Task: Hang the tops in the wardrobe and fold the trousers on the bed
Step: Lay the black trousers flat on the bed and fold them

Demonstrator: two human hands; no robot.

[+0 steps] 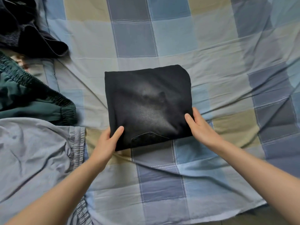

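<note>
The folded black fabric trousers (148,104) are lying in a neat squarish bundle in the middle of the bed, on the blue, grey and olive checked cotton sheet (211,46), with a pocket seam showing at the near edge. The person's left hand (108,142) is gripping the bundle's near left corner, thumb lying on top and the other fingers tucked out of sight beneath. The right hand (200,125) is holding the near right corner the same way, thumb pressing on the cloth, fingers wrapping round the side edge. Over on the left, three more garments are waiting unfolded: a dark navy crumpled garment (27,28) at the far corner, dark green trousers with an elastic waistband (32,98) just nearer, and pale grey-blue trousers with gathered elastic (37,153) closest, beside the left forearm.
</note>
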